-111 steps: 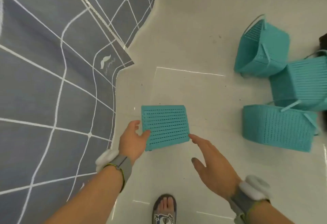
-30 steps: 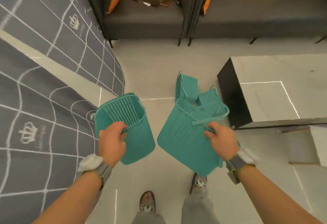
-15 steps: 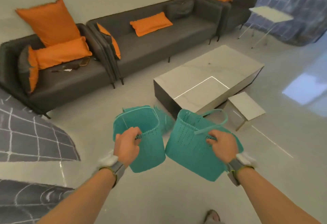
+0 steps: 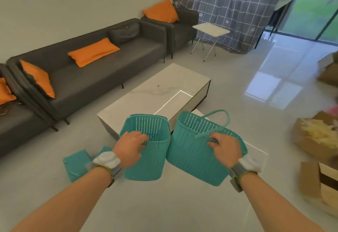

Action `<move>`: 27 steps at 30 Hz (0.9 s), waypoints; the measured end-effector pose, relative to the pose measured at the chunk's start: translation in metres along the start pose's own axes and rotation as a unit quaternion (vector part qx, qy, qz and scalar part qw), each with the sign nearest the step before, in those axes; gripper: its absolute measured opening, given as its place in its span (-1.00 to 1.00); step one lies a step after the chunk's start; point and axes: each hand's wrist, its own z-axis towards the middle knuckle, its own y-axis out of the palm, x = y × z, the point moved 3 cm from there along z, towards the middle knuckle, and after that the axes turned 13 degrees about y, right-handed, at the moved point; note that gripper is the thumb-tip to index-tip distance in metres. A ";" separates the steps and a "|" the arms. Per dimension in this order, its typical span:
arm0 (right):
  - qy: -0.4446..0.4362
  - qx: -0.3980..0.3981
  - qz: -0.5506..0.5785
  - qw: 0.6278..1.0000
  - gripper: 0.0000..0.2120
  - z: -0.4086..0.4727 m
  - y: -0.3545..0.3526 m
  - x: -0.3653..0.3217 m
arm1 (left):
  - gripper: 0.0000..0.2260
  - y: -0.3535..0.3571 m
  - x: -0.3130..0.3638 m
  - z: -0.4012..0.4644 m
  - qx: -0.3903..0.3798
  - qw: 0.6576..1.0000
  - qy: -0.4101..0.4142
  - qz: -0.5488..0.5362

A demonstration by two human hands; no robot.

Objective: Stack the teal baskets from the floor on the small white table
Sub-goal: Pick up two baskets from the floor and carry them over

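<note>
The left hand [image 4: 130,146] is gripping the rim of one teal basket [image 4: 146,155]; the right hand [image 4: 225,148] is gripping another basket [image 4: 193,156] beside it, both hanging above the floor, near the marble bench [image 4: 155,94].

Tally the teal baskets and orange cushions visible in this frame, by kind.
Teal baskets: 3, one in the left hand, one in the right hand, one on the floor.
Orange cushions: 4, on the sofas.
Total: 7
</note>
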 end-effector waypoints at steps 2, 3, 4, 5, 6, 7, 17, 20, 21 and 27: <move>0.024 0.023 0.019 0.999 -0.84 0.028 -0.016 0.019 | -0.84 0.008 0.008 0.043 0.016 1.000 0.004 0.004; 0.032 0.037 0.029 0.998 -0.83 0.043 -0.021 0.028 | -0.84 0.014 0.008 0.066 0.016 1.000 0.003 -0.002; 0.037 0.039 0.034 0.998 -0.83 0.044 -0.022 0.030 | -0.84 0.014 0.006 0.070 0.022 1.000 -0.005 -0.005; 0.049 0.051 0.042 0.997 -0.84 0.059 -0.024 0.040 | -0.84 0.022 0.003 0.092 0.030 1.000 -0.001 -0.006; 0.066 0.056 0.045 0.995 -0.84 0.074 -0.028 0.049 | -0.84 0.034 -0.002 0.116 0.033 0.999 0.008 -0.013; 0.072 0.059 0.046 0.995 -0.83 0.088 -0.030 0.055 | -0.84 0.042 -0.005 0.134 0.030 0.999 0.006 -0.018; 0.123 0.066 0.004 0.990 -0.82 0.252 -0.101 0.079 | -0.83 0.089 -0.025 0.363 0.017 0.995 0.078 -0.059; 0.131 0.057 -0.005 0.990 -0.83 0.291 -0.119 0.101 | -0.83 0.101 -0.021 0.420 0.011 0.994 0.096 -0.057; 0.131 0.060 -0.009 0.990 -0.85 0.302 -0.127 0.105 | -0.83 0.105 -0.020 0.439 0.010 0.993 0.101 -0.055; 0.148 0.092 0.007 0.985 -0.84 0.420 -0.181 0.191 | -0.82 0.156 0.020 0.580 0.013 0.991 0.117 -0.056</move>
